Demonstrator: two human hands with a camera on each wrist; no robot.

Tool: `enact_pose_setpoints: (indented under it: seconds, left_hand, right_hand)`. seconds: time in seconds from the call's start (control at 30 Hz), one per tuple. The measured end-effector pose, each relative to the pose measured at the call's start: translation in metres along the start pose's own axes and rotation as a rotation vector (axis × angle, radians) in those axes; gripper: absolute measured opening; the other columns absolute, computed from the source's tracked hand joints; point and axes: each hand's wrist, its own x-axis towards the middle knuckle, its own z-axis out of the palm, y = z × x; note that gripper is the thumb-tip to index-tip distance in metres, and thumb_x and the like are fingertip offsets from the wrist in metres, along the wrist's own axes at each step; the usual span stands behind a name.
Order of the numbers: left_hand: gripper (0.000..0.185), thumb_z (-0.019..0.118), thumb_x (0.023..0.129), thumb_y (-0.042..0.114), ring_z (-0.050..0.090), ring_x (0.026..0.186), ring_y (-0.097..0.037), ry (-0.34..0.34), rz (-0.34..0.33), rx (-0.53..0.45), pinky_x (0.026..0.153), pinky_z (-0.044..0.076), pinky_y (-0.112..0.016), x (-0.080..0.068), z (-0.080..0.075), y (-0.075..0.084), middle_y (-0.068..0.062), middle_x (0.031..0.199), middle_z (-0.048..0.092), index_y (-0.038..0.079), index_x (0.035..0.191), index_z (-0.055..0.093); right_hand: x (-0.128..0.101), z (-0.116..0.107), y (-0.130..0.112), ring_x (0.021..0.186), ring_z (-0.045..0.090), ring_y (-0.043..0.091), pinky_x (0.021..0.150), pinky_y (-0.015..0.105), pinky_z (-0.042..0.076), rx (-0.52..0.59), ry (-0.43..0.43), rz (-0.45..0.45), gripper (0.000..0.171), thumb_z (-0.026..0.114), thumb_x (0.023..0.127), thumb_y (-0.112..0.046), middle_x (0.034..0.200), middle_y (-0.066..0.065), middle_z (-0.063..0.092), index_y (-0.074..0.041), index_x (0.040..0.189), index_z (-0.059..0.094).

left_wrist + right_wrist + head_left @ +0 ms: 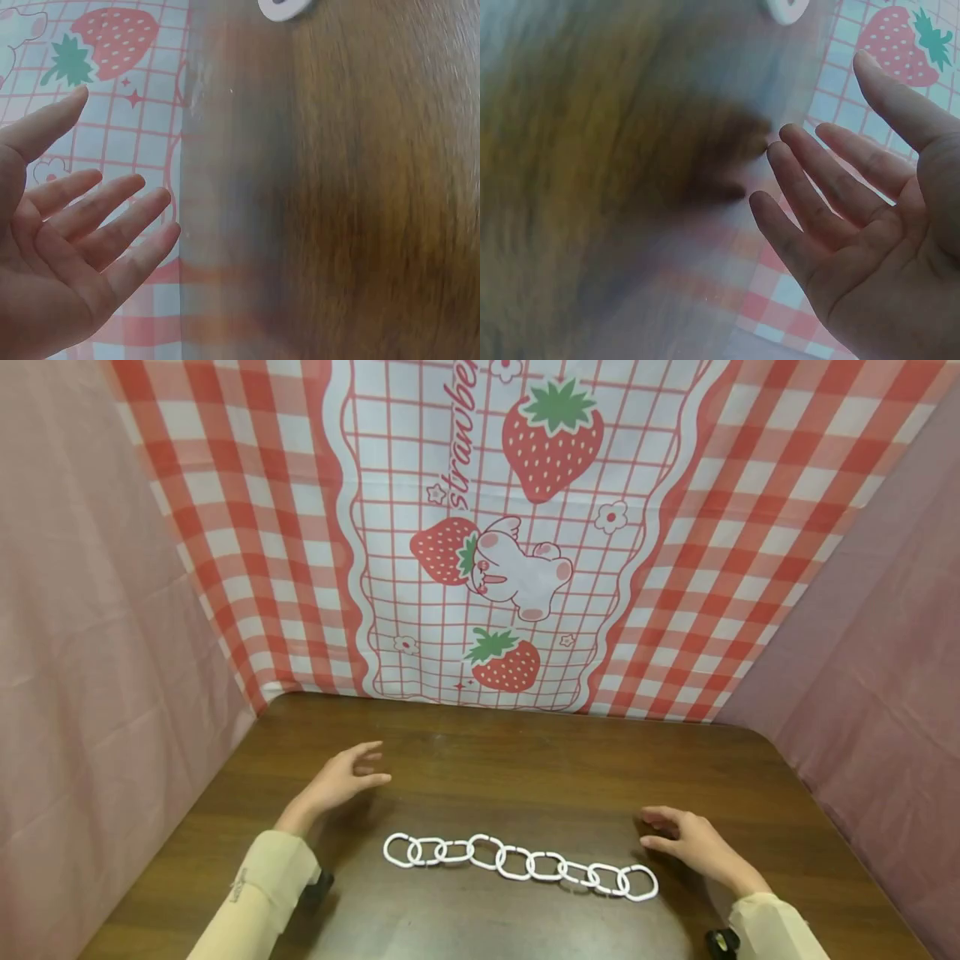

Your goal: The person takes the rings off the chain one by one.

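A chain of several white plastic links lies stretched from left to right across the brown table, each link hooked through its neighbour. My left hand hovers beyond the chain's left end, fingers loosely spread and holding nothing. Past the right end is my right hand, apart from the last link, its fingers relaxed and the palm bare. In the left wrist view, the left palm faces the camera, and a bit of a white link shows at the top edge. Similarly, a white link peeks in above the right hand.
The glossy wooden table has rounded far corners. Behind it hangs a red-checked cloth printed with strawberries. Pink curtains enclose the left and right sides. Black wrist straps show at both cuffs.
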Motion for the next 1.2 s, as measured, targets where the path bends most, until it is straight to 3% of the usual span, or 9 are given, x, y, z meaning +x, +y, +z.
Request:
enact_pose_setpoints:
  seconds: [0.3,0.5,0.63,0.83,1.2]
  left_hand:
    - [0.063,0.071,0.087,0.013,0.06,0.111,-0.048,-0.029,0.029,-0.099,0.092,0.054,-0.049,-0.002,0.003,-0.004,-0.036,0.127,0.055,-0.012,0.137,0.042]
    - [0.058,0.072,0.086,0.013,0.066,0.1,-0.038,-0.038,0.055,-0.077,0.084,0.056,-0.036,-0.004,0.003,-0.006,-0.033,0.117,0.062,-0.013,0.132,0.048]
    - [0.053,0.073,0.086,0.014,0.066,0.095,-0.032,-0.055,0.064,-0.039,0.079,0.053,-0.029,-0.006,0.003,-0.005,-0.03,0.113,0.065,-0.013,0.127,0.052]
    - [0.05,0.072,0.087,0.016,0.065,0.099,-0.033,-0.096,0.083,-0.005,0.082,0.053,-0.03,-0.008,0.003,-0.001,-0.028,0.111,0.067,-0.012,0.124,0.055]
    - [0.047,0.071,0.087,0.016,0.064,0.104,-0.04,-0.143,0.117,-0.018,0.086,0.054,-0.035,-0.011,0.006,0.017,-0.029,0.113,0.066,-0.011,0.123,0.057]
  right_hand:
    - [-0.004,0.003,-0.006,0.086,0.067,0.016,0.074,0.025,0.056,0.011,0.009,0.033,0.041,0.077,0.082,-0.023,0.102,0.011,0.073,0.002,0.112,0.066]
    - [-0.007,0.002,-0.012,0.078,0.063,0.01,0.067,0.023,0.052,-0.008,-0.011,0.082,0.035,0.079,0.079,-0.022,0.092,0.006,0.071,0.0,0.104,0.069]
    - [-0.01,0.003,-0.015,0.073,0.057,0.0,0.063,0.021,0.049,0.001,-0.051,0.051,0.029,0.079,0.078,-0.02,0.086,0.001,0.069,-0.002,0.099,0.07]
    - [-0.014,0.005,-0.02,0.068,0.051,-0.008,0.06,0.019,0.046,0.022,-0.103,0.011,0.018,0.077,0.08,-0.016,0.078,-0.004,0.067,-0.004,0.091,0.069]
    - [-0.019,0.01,-0.026,0.057,0.042,-0.005,0.052,0.017,0.037,0.03,-0.129,0.05,0.017,0.078,0.072,-0.011,0.064,-0.008,0.056,-0.011,0.074,0.061]
